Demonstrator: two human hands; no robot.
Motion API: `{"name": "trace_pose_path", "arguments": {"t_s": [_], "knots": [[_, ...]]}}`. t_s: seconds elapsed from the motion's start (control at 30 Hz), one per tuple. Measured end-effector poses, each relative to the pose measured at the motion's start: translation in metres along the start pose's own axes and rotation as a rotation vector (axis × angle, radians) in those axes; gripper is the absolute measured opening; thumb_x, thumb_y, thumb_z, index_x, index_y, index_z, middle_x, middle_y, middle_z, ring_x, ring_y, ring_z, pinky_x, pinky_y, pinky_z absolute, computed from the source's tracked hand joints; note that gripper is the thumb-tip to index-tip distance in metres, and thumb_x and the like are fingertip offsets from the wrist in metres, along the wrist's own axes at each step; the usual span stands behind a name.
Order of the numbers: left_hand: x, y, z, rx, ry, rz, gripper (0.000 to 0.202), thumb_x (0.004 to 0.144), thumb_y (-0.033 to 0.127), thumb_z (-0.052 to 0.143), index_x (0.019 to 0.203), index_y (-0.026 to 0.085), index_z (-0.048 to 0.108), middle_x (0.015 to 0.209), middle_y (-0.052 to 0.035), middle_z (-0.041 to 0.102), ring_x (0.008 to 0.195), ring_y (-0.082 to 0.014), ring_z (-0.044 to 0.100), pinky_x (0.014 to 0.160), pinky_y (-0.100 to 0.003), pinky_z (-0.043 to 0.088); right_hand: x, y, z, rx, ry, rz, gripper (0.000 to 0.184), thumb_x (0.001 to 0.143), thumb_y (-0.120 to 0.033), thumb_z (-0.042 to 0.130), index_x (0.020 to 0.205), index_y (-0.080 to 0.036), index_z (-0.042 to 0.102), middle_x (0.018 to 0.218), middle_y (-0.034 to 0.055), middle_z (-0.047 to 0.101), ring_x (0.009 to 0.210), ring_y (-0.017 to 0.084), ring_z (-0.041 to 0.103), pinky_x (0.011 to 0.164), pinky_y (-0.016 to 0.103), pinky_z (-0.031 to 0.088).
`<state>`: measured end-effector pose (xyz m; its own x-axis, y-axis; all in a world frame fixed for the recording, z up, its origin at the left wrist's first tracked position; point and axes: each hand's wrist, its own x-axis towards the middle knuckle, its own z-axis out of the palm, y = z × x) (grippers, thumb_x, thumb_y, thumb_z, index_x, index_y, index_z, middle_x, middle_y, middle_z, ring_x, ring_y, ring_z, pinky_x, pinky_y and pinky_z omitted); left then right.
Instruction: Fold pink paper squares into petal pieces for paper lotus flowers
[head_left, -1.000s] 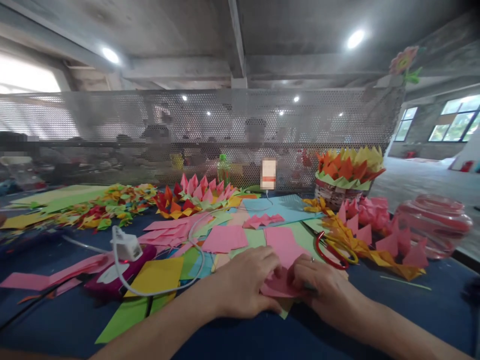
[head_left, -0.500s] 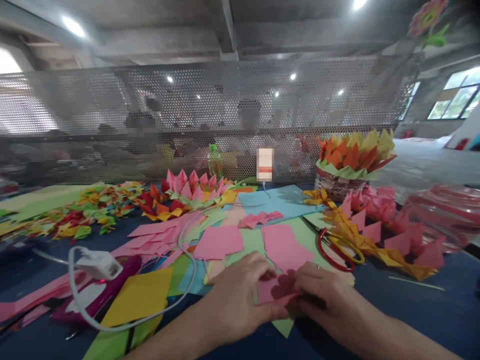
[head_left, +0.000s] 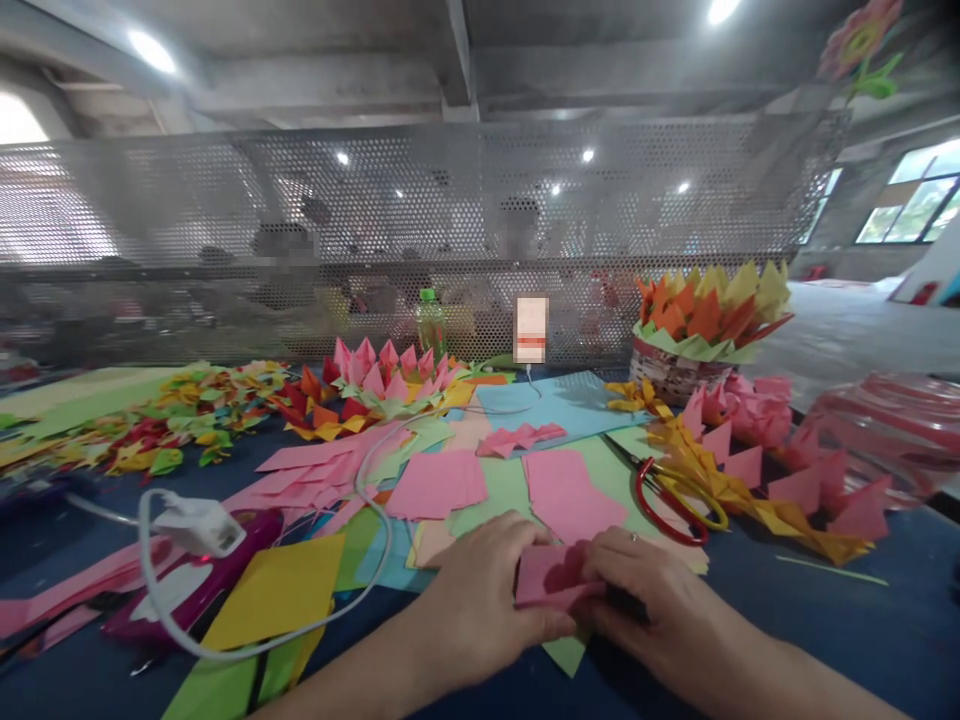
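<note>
A small pink paper piece (head_left: 546, 583) is pinched between both my hands just above the dark blue table (head_left: 862, 620). My left hand (head_left: 480, 600) grips its left side with thumb under and fingers curled over. My right hand (head_left: 645, 600), a ring on one finger, holds its right side with fingers closed. Flat pink paper squares (head_left: 570, 495) lie just beyond my hands on a pale green sheet (head_left: 502, 480).
Red-handled scissors (head_left: 667, 495) lie right of the squares, beside folded pink and yellow paper pieces (head_left: 787, 490). A white charger and cable (head_left: 196, 523), a yellow sheet (head_left: 277, 590) and a purple tool (head_left: 202, 580) lie at left. Paper lotus flowers (head_left: 375, 385), a basket (head_left: 705, 340) and a mesh screen stand behind.
The view has shifted left and slightly down since a second ago. My hands have lifted the pink paper a little and folded it tighter between them.
</note>
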<state>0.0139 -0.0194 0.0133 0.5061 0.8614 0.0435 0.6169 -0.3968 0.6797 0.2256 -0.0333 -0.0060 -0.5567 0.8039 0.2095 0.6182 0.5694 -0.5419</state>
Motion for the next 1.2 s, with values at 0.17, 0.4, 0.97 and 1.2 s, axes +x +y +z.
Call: {"name": "trace_pose_path", "arguments": {"t_s": [0.17, 0.4, 0.97, 1.2], "knots": [[0.002, -0.002, 0.004, -0.204, 0.064, -0.025, 0.019, 0.079, 0.033, 0.071, 0.079, 0.016, 0.062, 0.079, 0.0002, 0.06, 0.073, -0.0147, 0.054, 0.065, -0.024, 0.04, 0.0, 0.002, 0.001, 0.035, 0.024, 0.02, 0.012, 0.091, -0.015, 0.053, 0.08, -0.02, 0.053, 0.082, 0.001, 0.06, 0.076, 0.016, 0.055, 0.067, 0.026, 0.041], [0.006, -0.004, 0.006, -0.404, 0.115, -0.071, 0.01, 0.076, 0.023, 0.069, 0.074, 0.013, 0.067, 0.07, -0.0011, 0.064, 0.066, -0.0137, 0.053, 0.06, -0.023, 0.039, 0.001, 0.007, -0.002, 0.228, 0.264, 0.259, 0.043, 0.087, -0.046, 0.061, 0.118, -0.02, 0.047, 0.1, 0.0063, 0.059, 0.071, 0.015, 0.054, 0.066, 0.027, 0.046], [0.006, -0.004, 0.007, -0.696, -0.067, -0.054, 0.033, 0.077, 0.039, 0.072, 0.095, 0.011, 0.069, 0.08, -0.0045, 0.067, 0.068, -0.0131, 0.058, 0.061, -0.022, 0.043, 0.006, 0.0, -0.001, 0.411, 0.179, 0.237, 0.038, 0.091, -0.046, 0.051, 0.068, -0.017, 0.054, 0.063, -0.0029, 0.049, 0.06, 0.012, 0.043, 0.055, 0.023, 0.033], [0.008, -0.007, 0.009, -0.71, -0.038, -0.155, 0.047, 0.071, 0.054, 0.073, 0.078, 0.008, 0.066, 0.064, -0.0061, 0.065, 0.052, -0.0103, 0.052, 0.05, -0.021, 0.043, 0.004, -0.003, -0.002, 0.423, 0.18, 0.239, 0.035, 0.091, -0.043, 0.051, 0.069, -0.016, 0.055, 0.064, -0.0029, 0.049, 0.062, 0.012, 0.042, 0.056, 0.023, 0.033]]}}
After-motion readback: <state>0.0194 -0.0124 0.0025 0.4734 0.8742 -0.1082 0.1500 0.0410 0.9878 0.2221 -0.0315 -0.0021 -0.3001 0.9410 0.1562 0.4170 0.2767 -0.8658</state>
